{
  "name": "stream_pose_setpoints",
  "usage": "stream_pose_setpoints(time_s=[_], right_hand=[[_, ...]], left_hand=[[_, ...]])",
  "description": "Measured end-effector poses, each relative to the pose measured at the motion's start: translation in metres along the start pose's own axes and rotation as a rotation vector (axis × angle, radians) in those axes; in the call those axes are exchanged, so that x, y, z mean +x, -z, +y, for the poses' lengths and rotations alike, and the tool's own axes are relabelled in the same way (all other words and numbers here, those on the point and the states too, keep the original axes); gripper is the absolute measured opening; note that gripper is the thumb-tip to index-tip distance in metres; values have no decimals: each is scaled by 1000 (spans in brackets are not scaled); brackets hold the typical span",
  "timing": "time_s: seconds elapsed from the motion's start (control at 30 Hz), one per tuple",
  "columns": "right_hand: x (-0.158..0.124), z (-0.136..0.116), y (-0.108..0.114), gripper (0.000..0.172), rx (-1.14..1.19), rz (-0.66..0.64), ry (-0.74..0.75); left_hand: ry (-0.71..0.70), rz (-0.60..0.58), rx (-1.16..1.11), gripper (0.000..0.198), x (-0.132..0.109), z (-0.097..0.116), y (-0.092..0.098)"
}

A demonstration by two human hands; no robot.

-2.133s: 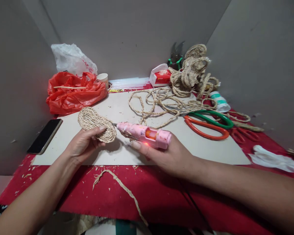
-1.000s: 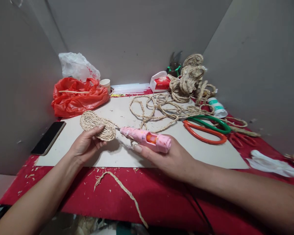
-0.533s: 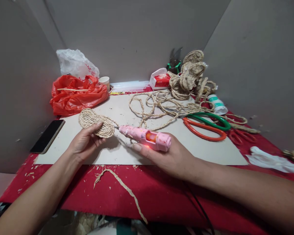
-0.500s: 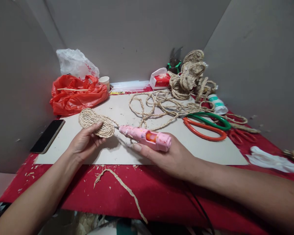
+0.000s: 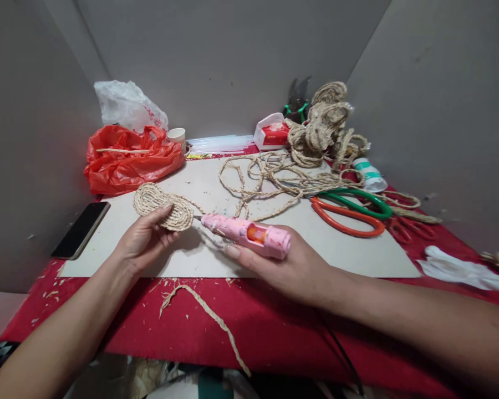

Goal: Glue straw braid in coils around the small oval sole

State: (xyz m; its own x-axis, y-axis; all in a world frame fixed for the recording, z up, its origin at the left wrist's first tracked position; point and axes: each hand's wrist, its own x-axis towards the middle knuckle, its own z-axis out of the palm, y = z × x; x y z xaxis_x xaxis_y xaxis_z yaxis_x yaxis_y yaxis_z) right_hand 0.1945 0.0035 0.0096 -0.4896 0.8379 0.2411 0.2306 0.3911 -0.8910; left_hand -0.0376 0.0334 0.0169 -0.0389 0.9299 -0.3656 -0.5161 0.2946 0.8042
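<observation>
Pinched between the thumb and fingers of my left hand [image 5: 147, 238] is a coiled sole-shaped piece of braided straw cord [image 5: 158, 205], held above the white board. My right hand [image 5: 289, 271] grips a pink glue gun [image 5: 249, 235] from beneath, its tip meeting or almost meeting the coil's right edge. Most of the right fingers are hidden behind the gun. From the coil a free length of cord runs right, past the gun tip, toward loose loops of braided cord [image 5: 270, 172] lying on the board.
Large scissors with orange and green handles [image 5: 349, 219] lie at right. A phone [image 5: 81, 230] rests at left, near a red plastic bag [image 5: 133, 166]. Glue sticks [image 5: 220, 144] and a cord bundle [image 5: 324, 127] are at the back. A short braid [image 5: 212, 316] lies in front on the red cloth.
</observation>
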Motion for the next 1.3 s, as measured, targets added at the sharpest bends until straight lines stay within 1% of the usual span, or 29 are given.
stream_pose_setpoints(time_s=[0.23, 0.37, 0.73, 0.87, 1.13, 1.3], right_hand=[[1, -3, 0, 18, 10, 3, 0], [0, -1, 0, 17, 8, 2, -12], [0, -3, 0, 19, 22, -11, -44], [-1, -2, 0, 21, 15, -9, -51], [-3, 1, -2, 23, 17, -24, -74], [-3, -3, -2, 24, 17, -30, -93]], left_hand=[[15, 22, -40, 16, 1, 2, -3], [13, 18, -36, 14, 1, 2, -2], [6, 21, -54, 11, 2, -1, -2], [11, 33, -59, 14, 1, 0, -3], [0, 7, -59, 11, 2, 0, -1], [1, 12, -67, 12, 1, 0, -3]])
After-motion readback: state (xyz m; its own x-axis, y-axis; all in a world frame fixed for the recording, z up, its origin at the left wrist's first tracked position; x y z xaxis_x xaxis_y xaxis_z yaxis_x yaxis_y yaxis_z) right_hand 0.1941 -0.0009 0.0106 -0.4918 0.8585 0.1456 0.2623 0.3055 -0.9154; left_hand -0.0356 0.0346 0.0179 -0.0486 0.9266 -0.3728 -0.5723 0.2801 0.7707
